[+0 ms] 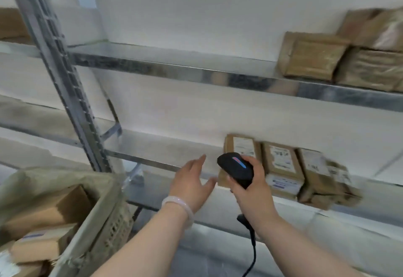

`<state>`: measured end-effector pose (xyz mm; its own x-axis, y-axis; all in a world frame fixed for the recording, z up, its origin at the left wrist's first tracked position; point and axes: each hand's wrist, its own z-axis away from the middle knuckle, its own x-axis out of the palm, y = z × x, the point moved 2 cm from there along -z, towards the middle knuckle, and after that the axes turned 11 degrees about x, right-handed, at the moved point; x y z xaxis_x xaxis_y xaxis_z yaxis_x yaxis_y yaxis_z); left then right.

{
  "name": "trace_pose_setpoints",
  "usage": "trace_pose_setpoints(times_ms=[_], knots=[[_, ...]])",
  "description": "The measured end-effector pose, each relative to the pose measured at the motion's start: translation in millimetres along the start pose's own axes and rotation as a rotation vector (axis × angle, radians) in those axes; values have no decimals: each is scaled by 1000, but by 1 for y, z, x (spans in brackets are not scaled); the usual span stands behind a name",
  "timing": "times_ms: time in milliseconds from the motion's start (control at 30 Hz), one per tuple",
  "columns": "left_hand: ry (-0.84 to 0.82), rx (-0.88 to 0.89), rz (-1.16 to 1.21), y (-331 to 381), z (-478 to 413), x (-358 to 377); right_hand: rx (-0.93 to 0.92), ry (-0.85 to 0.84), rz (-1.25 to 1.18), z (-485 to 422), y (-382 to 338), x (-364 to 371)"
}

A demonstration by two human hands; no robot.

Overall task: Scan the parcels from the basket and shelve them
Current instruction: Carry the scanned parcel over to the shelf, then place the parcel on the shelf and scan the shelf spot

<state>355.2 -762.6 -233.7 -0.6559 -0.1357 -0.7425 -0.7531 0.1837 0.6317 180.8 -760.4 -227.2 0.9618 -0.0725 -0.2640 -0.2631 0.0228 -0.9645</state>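
On my left wrist I wore one bangle (177,206), a smooth, rounded ring, milky pale with a faint pink tinge. My left hand (192,182) and right hand (253,191) were bare, as were my left forearm (139,244) and right forearm (294,244).

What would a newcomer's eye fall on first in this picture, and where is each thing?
First, the black barcode scanner, gripped by the right hand at centre, in front of labelled parcels standing in a row on the lower metal shelf. Beside it the open left hand, with a pale bracelet at the wrist, is stretched toward the shelf. At lower left, a basket holds more cardboard boxes.
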Motion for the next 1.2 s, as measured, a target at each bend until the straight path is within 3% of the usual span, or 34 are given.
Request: trace_pose_setpoints(times_ms=[300,467,700,900,1033,1200], knots=[[-179,155,10,100,-63,109,113,249,48,-32,52,-140],[-253,184,141,155,-96,166,177,358,9,-60,72,-222],[-353,112,230,209,-125,238,279,364,39,-97,114,-299],[-307,-71,326,219,-143,268,325,290,85,-128,134,-311],[-310,-107,267,224,-147,279,300,259,105,-144,140,-314],[-291,-16,72,242,-153,288,332,299,100,-161,153,-339]])
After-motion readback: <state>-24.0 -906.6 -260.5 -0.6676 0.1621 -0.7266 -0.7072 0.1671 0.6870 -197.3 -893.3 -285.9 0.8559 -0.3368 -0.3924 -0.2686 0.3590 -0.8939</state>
